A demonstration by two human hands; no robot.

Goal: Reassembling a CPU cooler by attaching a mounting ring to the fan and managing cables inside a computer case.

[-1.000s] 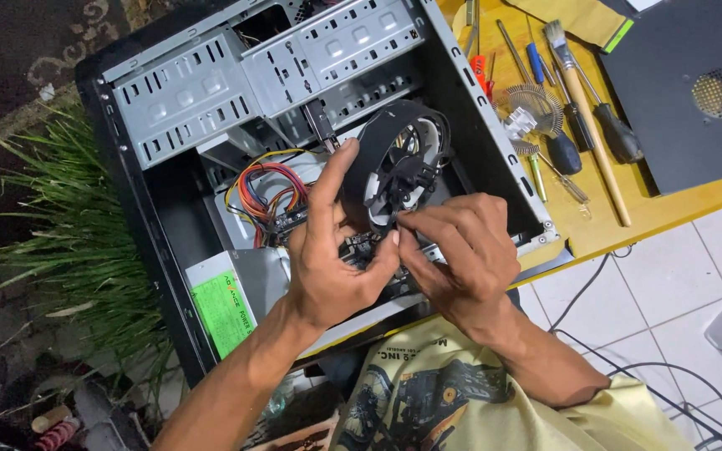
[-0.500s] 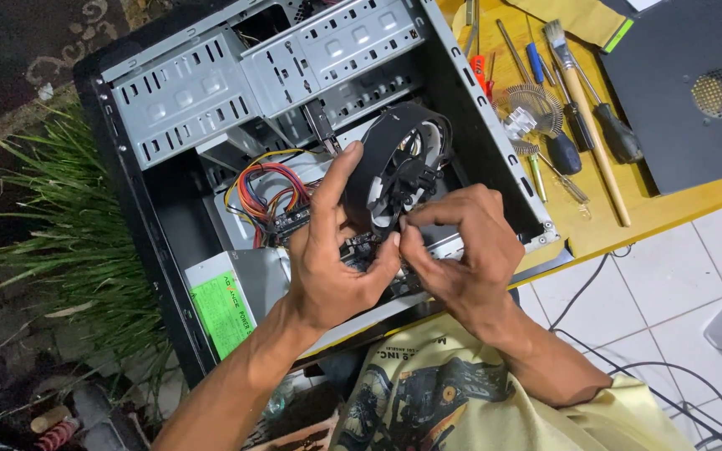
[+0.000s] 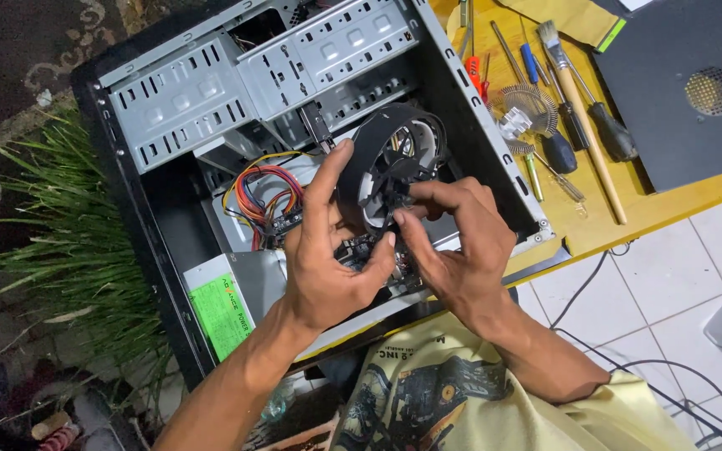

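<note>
- Both hands are up over the open computer case (image 3: 169,250), sharing one black cooler fan (image 3: 394,167).
- Left hand (image 3: 327,267): fingers closed round the fan's rim, the index finger stretched up along its 9 o'clock edge and the thumb tucked under at 6 o'clock.
- Right hand (image 3: 457,242): thumb and fingertips pinched together at the fan's hub, on some small part of it that I cannot make out.
- As for where the fan is, it is held tilted in the air, clear of the board below; it sits at 12 o'clock from both palms and is touching each.
- How far along: the case's side is already off and the fan looks loose in the grip, so I would judge it unseated; whether any lead from it is connected is hidden behind the fingers.
- Inside the case, a bundle of coloured wires (image 3: 265,192) lies at 9 o'clock from the fan, and a grey power supply with a green label (image 3: 223,313) at 7 o'clock.
- On the yellow counter (image 3: 653,209), at 3 o'clock from the fan, lie a finned metal heatsink (image 3: 526,113), screwdrivers (image 3: 607,129) and a brush (image 3: 582,117), none of them touched.
</note>
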